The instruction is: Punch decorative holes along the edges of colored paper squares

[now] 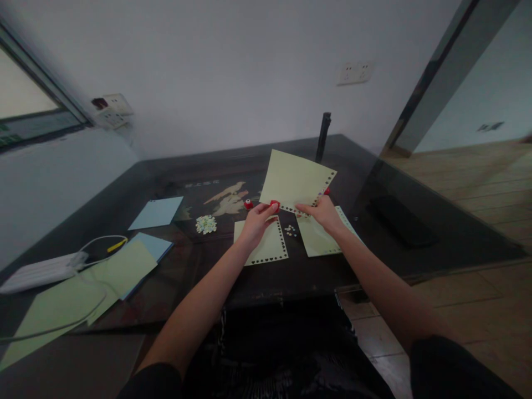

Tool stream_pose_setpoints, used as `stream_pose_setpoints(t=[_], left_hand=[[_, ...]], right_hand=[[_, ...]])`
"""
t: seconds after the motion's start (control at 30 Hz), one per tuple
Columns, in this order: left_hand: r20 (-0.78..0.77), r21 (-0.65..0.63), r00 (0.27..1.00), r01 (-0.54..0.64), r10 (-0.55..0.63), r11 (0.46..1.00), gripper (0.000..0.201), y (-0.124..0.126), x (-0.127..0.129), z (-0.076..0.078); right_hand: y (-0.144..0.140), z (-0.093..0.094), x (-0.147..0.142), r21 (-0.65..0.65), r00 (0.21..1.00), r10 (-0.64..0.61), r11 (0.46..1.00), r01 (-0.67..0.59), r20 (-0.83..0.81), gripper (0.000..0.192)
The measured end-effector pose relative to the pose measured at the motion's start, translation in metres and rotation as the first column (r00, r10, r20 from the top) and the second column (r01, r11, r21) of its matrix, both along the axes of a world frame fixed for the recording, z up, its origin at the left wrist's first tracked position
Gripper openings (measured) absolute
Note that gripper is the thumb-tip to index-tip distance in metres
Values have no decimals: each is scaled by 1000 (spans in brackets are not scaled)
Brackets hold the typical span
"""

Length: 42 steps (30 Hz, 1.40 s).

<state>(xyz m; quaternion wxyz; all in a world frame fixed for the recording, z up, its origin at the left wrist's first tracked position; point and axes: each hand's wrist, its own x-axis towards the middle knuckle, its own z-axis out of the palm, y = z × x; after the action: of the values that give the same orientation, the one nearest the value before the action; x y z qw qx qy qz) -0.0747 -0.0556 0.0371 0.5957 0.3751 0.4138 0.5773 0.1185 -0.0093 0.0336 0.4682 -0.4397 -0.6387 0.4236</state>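
My left hand point(256, 223) is closed, its thumb and fingers gripping a small red craft punch point(275, 205) at the near left corner of a pale yellow sheet point(295, 176). My right hand point(326, 215) pinches the same sheet by its near edge. Small punched shapes run along the near and right edges of this raised sheet. Below my left hand lies another yellow sheet point(266, 246) with holes on two sides. A third punched sheet point(318, 239) is partly under my right hand. A second red punch point(248, 204) stands left of the raised sheet. Behind my right hand shows a bit of red point(326, 191).
Paper cutouts form a pile point(206, 224); a few loose ones point(291, 230) lie between the sheets. To the left are a light blue sheet point(157, 213), stacked paper point(128, 271) and a white power strip point(45, 271). A dark flat object point(401, 220) lies right; a black post point(323, 137) rises behind.
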Motion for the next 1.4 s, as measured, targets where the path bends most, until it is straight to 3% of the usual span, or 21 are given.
stream_pose_setpoints(t=[1.4], left_hand=[[-71,5,997,-43,43,999,28,-1,1,2]], right_hand=[[-4,4,0,33,999,4,999,-6,47,32]])
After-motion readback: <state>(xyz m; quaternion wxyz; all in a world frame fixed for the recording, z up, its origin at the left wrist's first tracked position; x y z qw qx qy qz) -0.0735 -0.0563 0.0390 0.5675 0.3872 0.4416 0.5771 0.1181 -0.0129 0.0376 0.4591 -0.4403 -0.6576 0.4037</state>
